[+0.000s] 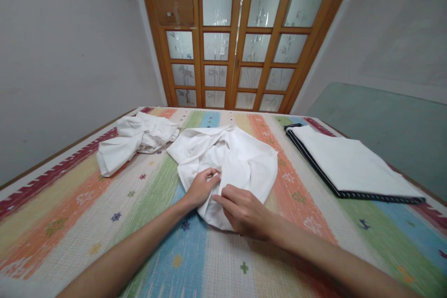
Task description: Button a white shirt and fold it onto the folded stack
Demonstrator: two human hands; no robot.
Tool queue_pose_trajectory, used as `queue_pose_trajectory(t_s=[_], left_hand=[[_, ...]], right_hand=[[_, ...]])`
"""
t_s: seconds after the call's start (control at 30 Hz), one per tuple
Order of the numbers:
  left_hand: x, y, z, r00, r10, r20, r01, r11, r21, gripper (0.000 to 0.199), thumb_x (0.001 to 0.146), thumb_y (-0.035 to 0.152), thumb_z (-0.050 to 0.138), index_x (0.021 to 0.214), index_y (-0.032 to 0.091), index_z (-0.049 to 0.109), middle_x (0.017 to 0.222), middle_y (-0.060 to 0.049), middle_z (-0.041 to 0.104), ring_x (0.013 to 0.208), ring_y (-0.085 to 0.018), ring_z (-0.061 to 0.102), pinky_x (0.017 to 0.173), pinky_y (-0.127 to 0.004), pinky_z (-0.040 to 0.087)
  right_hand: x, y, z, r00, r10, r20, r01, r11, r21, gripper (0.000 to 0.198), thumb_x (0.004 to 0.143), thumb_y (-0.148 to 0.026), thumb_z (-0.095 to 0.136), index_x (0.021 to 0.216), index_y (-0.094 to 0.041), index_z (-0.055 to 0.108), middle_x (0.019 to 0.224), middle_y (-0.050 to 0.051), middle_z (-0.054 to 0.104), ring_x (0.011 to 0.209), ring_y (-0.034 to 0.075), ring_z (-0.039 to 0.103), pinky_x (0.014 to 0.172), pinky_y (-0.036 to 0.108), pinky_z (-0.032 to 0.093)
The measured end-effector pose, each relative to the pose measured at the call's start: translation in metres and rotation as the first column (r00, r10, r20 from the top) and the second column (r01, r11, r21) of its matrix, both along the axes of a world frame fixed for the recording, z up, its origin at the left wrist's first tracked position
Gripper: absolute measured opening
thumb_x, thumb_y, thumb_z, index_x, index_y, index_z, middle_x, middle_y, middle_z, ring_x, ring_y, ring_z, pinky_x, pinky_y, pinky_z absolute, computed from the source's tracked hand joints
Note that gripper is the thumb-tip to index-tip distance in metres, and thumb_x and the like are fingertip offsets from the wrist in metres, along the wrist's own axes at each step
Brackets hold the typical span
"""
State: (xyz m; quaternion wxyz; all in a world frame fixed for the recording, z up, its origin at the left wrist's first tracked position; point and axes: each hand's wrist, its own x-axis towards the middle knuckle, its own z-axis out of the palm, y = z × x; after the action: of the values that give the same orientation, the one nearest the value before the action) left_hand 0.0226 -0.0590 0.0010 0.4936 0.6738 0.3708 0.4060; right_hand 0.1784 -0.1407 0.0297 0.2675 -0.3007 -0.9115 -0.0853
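Note:
A bunched white cloth (256,153) lies in front of me on the striped bedcover, gathered into folds at its middle. My left hand (204,187) is closed on a fold of it, thumb and fingers pinched together. Right beside it, my right hand (242,209) is also closed, its fingertips pinching the cloth near its front edge. The two hands are close together but apart. Part of the cloth's front is hidden behind my right hand.
A second crumpled white cloth (139,137) lies at the far left. To the right, a folded white cloth (352,160) rests on a black fabric with a white-dashed edge (380,197). The striped bedcover (146,205) spreads underneath. Wooden doors with glass panes (223,46) stand beyond.

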Motion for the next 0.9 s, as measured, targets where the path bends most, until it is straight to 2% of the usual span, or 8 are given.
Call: queue_pose_trajectory(t_s=[0.1,0.2,0.3,0.37,0.47,0.6,0.73,0.9], left_hand=[[-0.016,0.003,0.010,0.993,0.103,0.058,-0.099,0.992,-0.079,0.017,0.074,0.033,0.053,0.067,0.018,0.051,0.062,0.004,0.051,0.061,-0.013,0.046,0.062,-0.024,0.038],[-0.043,0.006,0.022,0.983,0.149,0.106,-0.141,0.987,-0.080,0.016,0.072,0.031,0.052,0.065,0.018,0.049,0.062,0.004,0.050,0.060,-0.012,0.044,0.058,-0.023,0.035],[-0.064,0.004,0.030,0.993,0.065,0.097,-0.065,0.998,-0.010,0.014,0.070,0.028,0.053,0.063,0.017,0.050,0.070,0.000,0.056,0.070,-0.014,0.049,0.064,-0.024,0.037],[-0.067,-0.003,0.034,0.998,-0.004,0.061,0.003,1.000,0.021,0.014,0.072,0.028,0.053,0.063,0.017,0.049,0.072,-0.001,0.057,0.072,-0.015,0.051,0.066,-0.024,0.038],[-0.059,-0.020,0.040,0.997,-0.069,-0.028,0.071,0.994,0.079,0.017,0.077,0.030,0.052,0.067,0.017,0.049,0.074,-0.001,0.058,0.072,-0.015,0.052,0.066,-0.025,0.039],[-0.053,-0.041,0.045,0.985,-0.091,-0.150,0.124,0.964,0.233,0.023,0.085,0.035,0.047,0.070,0.018,0.048,0.076,-0.003,0.057,0.073,-0.016,0.053,0.069,-0.026,0.041],[-0.067,-0.045,0.040,0.969,0.008,-0.246,0.077,0.940,0.333,0.023,0.087,0.034,0.044,0.070,0.019,0.047,0.077,-0.003,0.058,0.075,-0.017,0.054,0.071,-0.028,0.042],[-0.081,-0.031,0.040,0.870,0.179,-0.460,0.038,0.905,0.424,0.010,0.078,0.025,0.046,0.070,0.020,0.049,0.075,-0.002,0.059,0.072,-0.017,0.055,0.069,-0.028,0.042]], right_hand=[[0.014,0.000,0.004,0.990,-0.086,0.112,0.092,0.995,-0.043,0.021,0.084,-0.007,0.040,0.081,-0.014,0.060,0.073,0.006,0.053,0.069,0.016,0.047,0.060,0.027,0.037],[0.045,0.007,0.009,0.927,-0.301,0.225,0.338,0.929,-0.150,0.018,0.077,-0.005,0.046,0.070,-0.015,0.058,0.073,0.006,0.056,0.068,0.015,0.049,0.059,0.026,0.034],[0.068,0.013,0.020,0.887,-0.394,0.241,0.455,0.834,-0.312,0.014,0.073,-0.007,0.051,0.073,-0.016,0.062,0.073,0.004,0.058,0.068,0.014,0.051,0.060,0.025,0.035],[0.067,0.015,0.027,0.905,-0.399,0.149,0.426,0.825,-0.371,0.010,0.074,-0.014,0.056,0.080,-0.017,0.063,0.075,0.002,0.058,0.070,0.014,0.053,0.065,0.026,0.038],[0.046,0.021,0.028,0.905,-0.424,0.022,0.409,0.857,-0.312,0.018,0.080,-0.031,0.059,0.091,-0.017,0.061,0.085,0.004,0.059,0.078,0.017,0.054,0.069,0.028,0.041],[0.019,0.041,0.015,0.884,-0.454,0.113,0.466,0.877,-0.119,0.019,0.086,-0.034,0.057,0.095,-0.017,0.059,0.100,0.011,0.059,0.092,0.022,0.051,0.068,0.029,0.042],[0.018,0.063,0.003,0.879,-0.445,0.168,0.455,0.890,-0.021,0.014,0.091,-0.023,0.051,0.082,-0.019,0.061,0.092,0.010,0.061,0.089,0.021,0.050,0.065,0.028,0.041],[0.024,0.066,0.002,0.900,-0.407,0.155,0.423,0.903,-0.083,0.012,0.092,-0.018,0.051,0.087,-0.018,0.062,0.086,0.007,0.062,0.086,0.019,0.052,0.066,0.027,0.040]])
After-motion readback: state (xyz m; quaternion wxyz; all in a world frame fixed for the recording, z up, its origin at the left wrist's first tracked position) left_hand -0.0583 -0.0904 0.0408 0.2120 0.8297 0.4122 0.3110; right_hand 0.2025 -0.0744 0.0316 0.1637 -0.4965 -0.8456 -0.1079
